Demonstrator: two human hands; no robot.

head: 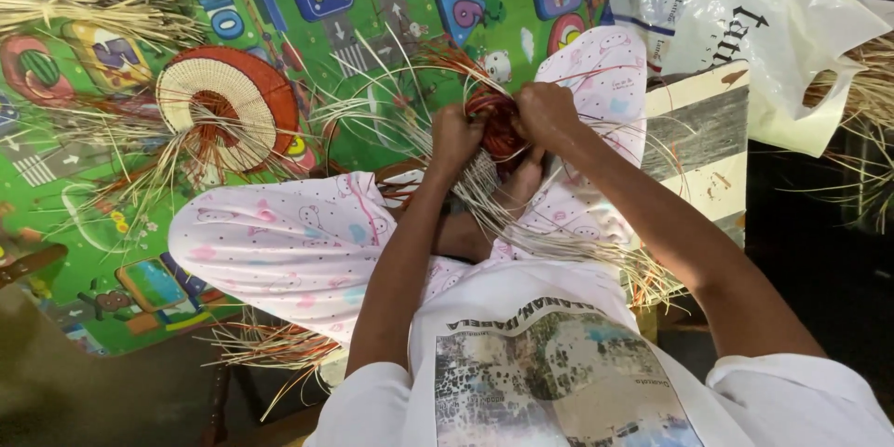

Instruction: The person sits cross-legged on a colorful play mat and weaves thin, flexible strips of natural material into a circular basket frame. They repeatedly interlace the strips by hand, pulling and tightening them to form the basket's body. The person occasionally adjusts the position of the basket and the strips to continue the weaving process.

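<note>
Fingers of my left hand [454, 138] and right hand [545, 114] pinch the small red woven piece [498, 126] between them, above my knees, pale straw strands [559, 242] trailing down. A finished woven disc [226, 107] lies on the play mat [84, 214].

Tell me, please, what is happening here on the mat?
A person sits on a colourful play mat and works with both hands on a small reddish woven piece. The left hand and right hand grip it from each side, and loose straw strands trail over the lap. A round, half-woven disc lies beside them.
</note>
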